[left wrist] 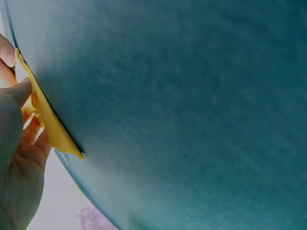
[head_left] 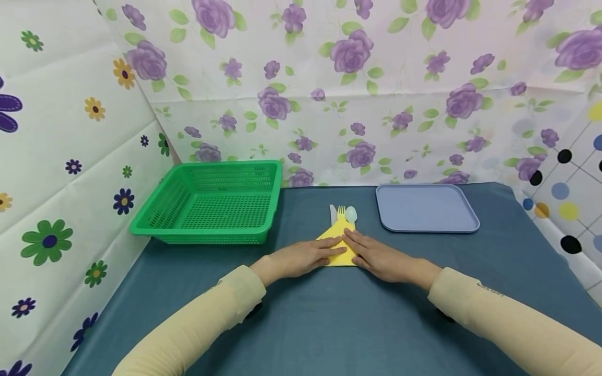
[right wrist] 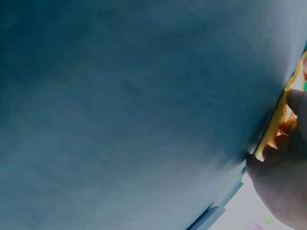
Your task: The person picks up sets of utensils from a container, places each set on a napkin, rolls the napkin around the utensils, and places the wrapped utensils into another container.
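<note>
A folded yellow napkin (head_left: 339,260) lies on the blue-grey tablecloth, narrowing toward the back. From its far end stick out a white knife (head_left: 333,214), a yellow fork (head_left: 341,211) and a pale blue spoon (head_left: 350,213), their lower parts hidden inside. My left hand (head_left: 305,257) rests on the napkin's left side with extended fingers. From the right, my right hand (head_left: 383,258) presses its other side, fingertips close to the left ones. In the left wrist view the thumb touches the napkin's near edge (left wrist: 55,127); the right wrist view shows fingers along the napkin (right wrist: 276,124).
At the back left stands a green plastic basket (head_left: 204,238) with perforated walls and floor. A blue-grey tray (head_left: 427,208) lies at the back right. Flower-patterned sheets (head_left: 320,73) hang behind and along the left, a dotted one (head_left: 576,193) on the right.
</note>
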`<state>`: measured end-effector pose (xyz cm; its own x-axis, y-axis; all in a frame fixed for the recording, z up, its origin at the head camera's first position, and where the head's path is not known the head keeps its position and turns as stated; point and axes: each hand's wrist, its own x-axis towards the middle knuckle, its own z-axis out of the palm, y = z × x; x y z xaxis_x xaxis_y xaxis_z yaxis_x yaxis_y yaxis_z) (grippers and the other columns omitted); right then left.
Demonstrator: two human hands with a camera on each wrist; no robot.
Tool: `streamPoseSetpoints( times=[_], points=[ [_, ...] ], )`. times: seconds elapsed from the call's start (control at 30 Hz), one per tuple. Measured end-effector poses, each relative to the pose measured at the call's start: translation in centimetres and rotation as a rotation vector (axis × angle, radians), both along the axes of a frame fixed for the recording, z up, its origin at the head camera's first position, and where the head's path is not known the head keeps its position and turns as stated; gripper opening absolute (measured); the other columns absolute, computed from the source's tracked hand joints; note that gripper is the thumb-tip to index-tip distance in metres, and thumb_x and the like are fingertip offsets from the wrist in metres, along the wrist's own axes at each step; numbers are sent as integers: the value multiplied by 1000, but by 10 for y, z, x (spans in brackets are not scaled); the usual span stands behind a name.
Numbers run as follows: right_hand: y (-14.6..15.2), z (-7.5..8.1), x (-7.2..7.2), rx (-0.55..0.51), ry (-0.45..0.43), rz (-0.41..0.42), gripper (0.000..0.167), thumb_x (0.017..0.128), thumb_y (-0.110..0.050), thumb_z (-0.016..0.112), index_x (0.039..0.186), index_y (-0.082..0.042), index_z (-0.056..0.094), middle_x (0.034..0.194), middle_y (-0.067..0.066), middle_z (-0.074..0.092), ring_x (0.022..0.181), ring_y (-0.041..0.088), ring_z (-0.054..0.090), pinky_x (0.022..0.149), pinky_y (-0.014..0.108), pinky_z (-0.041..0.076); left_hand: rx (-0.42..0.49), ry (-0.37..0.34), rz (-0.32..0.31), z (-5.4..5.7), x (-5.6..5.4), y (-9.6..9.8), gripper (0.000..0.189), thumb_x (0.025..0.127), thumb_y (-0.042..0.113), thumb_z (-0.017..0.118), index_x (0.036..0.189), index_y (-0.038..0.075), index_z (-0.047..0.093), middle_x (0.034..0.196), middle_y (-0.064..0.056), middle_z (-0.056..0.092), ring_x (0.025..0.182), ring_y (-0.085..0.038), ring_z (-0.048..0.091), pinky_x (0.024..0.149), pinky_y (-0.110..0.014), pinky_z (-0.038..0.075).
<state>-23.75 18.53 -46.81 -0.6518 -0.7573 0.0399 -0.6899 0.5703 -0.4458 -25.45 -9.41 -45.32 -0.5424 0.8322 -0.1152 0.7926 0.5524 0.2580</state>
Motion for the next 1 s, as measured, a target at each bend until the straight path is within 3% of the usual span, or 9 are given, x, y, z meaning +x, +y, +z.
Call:
streamPoseSetpoints(
  times=[0.13, 0.4, 0.6, 0.87, 1.0],
  points=[
    [1, -1, 0, 24, 0, -6, 63, 114, -28, 44, 167, -4, 19, 173, 16, 16, 156, 44, 17, 121, 65, 23, 15, 20, -12, 0, 0, -1, 52, 112, 25, 51, 162, 25, 39, 170, -1, 29, 152, -22, 36, 120, -38, 38],
    [-4, 11, -1, 102, -40, -7, 62, 114, -26, 46, 166, -4, 20, 173, 15, 16, 158, 40, 15, 125, 61, 17, -17, 22, 16, 5, 3, -8, 52, 112, 28, 51, 162, 28, 39, 169, -2, 31, 152, -23, 37, 120, -40, 39],
    [-6, 15, -2, 120, -49, -16, 63, 113, -26, 48, 166, -4, 21, 172, 15, 17, 157, 41, 16, 125, 62, 16, 26, 8, 33, 11, 8, -22, 52, 112, 29, 52, 162, 26, 40, 169, -5, 32, 151, -24, 38, 119, -43, 39],
    [-7, 15, -3, 133, -54, -26, 63, 113, -26, 49, 166, -5, 22, 172, 15, 18, 157, 40, 17, 124, 64, 16, 58, 25, 133, 16, 16, -38, 50, 113, 33, 49, 161, 26, 42, 170, -7, 31, 151, -27, 39, 118, -46, 40],
    [-7, 14, -3, 125, -52, -20, 63, 113, -27, 49, 166, -4, 23, 172, 15, 18, 157, 41, 17, 124, 65, 16, 46, 9, 154, 15, 19, -45, 51, 112, 34, 50, 162, 27, 40, 170, -6, 29, 153, -25, 35, 120, -46, 37]
  ],
)
